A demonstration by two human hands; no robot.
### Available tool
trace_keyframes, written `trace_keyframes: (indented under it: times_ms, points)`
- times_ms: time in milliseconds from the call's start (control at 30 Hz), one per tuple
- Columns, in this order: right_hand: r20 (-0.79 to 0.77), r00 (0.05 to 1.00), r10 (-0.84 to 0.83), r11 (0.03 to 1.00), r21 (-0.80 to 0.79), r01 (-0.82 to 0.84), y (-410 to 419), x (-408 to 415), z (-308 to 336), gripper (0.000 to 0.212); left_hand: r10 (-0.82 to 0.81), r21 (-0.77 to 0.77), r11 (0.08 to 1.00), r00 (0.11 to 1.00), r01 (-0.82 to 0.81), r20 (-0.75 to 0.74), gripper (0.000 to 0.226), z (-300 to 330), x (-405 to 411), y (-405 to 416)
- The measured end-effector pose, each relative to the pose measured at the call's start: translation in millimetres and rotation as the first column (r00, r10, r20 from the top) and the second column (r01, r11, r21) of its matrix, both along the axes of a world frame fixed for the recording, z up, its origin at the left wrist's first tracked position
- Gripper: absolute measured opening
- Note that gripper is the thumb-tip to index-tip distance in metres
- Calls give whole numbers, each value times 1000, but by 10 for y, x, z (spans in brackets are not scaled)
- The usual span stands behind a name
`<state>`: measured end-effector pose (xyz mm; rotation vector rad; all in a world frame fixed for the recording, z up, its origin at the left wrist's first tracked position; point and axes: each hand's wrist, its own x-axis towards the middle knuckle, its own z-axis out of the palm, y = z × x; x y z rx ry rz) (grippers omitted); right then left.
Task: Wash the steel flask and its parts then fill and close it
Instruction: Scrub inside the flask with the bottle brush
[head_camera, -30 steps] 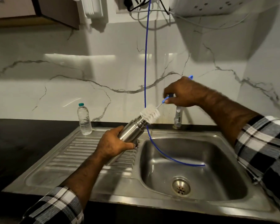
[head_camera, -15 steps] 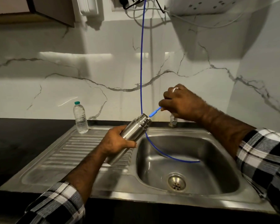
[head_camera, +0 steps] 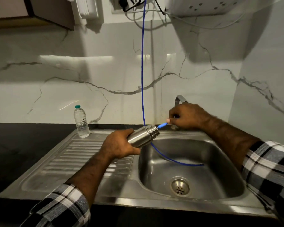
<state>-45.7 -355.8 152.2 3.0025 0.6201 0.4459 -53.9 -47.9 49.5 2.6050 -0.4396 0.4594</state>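
Steel flask (head_camera: 142,135), tilted and uncapped, gripped by left hand (head_camera: 120,145); right hand (head_camera: 185,116) pinches brush handle (head_camera: 162,125).

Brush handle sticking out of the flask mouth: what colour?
Blue. The brush handle shows clearly in the head view, between the steel flask and the right hand.

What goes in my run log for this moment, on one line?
step: scrubbing inside | left hand: grips steel flask, tilted over sink | right hand: pinches brush handle, bristles hidden inside flask
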Motion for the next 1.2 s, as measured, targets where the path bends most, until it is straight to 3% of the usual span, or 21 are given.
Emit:
trace_keyframes:
  times_ms: [67,100,167,200,267,333,400,433,467,500,533,600,667,767,900,967,1000,1067,1100,1133,1200]
  points:
    - [434,882,184,983,-94,-159,-63,-29,-77,34,-26,-99,995,999,21,-41,65,17,32,17]
    - [558,788,260,966,-157,-207,-91,-35,-128,33,-40,-129,991,999,35,-36,67,30,41,16]
    - [635,733,243,970,-155,-187,-84,-85,-207,32,-48,-133,990,999,46,-14,69,66,35,13]
    - [611,771,181,983,-118,-138,-54,-120,-256,34,-43,-88,995,999,42,-8,69,83,33,21]
    - [407,913,38,998,-70,-10,49,-239,-318,41,-28,75,997,1000,28,-2,72,107,6,52]
    - [-50,990,-129,990,60,132,89,-241,-272,37,-26,193,981,999,18,39,72,98,-24,76]
    - [-535,830,-159,953,135,270,98,-150,-216,32,-43,259,966,996,20,84,68,77,-49,57]
    - [-639,754,-149,940,144,308,101,-119,-200,31,-48,286,958,995,21,89,68,65,-55,32]
    - [-624,763,-166,961,70,266,103,-93,-214,31,-42,297,955,995,13,91,68,49,-55,12]
    - [-522,835,-176,978,-1,206,101,-74,-250,32,-20,279,960,996,-6,92,69,25,-45,-1]
    - [-312,937,-157,987,-16,160,79,-53,-337,31,12,232,972,996,-31,85,70,-1,-27,-2]
    - [164,986,-15,986,168,-13,25,-54,-493,29,48,77,996,999,-49,23,69,-52,16,28]
    - [528,833,164,977,32,-213,-39,-80,-561,27,22,-79,997,999,-26,-46,62,-78,34,62]
    - [655,680,331,943,-250,-218,-159,-83,-599,17,-56,-139,989,996,45,-76,56,-49,25,76]
    - [571,782,250,967,-185,-175,-148,-161,-543,20,-52,-72,996,996,48,-65,58,-34,6,90]
    - [231,970,73,997,-56,-61,-82,-182,-365,35,-29,12,999,999,29,-33,62,-15,-3,111]
    - [-33,999,-27,1000,-3,27,-65,-164,-267,40,-25,62,998,1000,26,-15,64,-7,-7,117]
    - [-454,888,-73,988,90,127,-66,-113,-132,51,-29,146,989,999,26,16,68,19,-18,101]
    - [-517,853,-71,979,129,159,-82,-85,-105,50,-30,160,987,999,26,25,69,30,-23,90]
    - [-488,870,-70,970,172,174,-91,-82,-100,46,-27,152,988,999,23,25,70,35,-19,87]
    - [-154,987,-33,971,229,69,-169,-71,-164,38,-20,92,996,1000,21,-12,71,34,0,106]
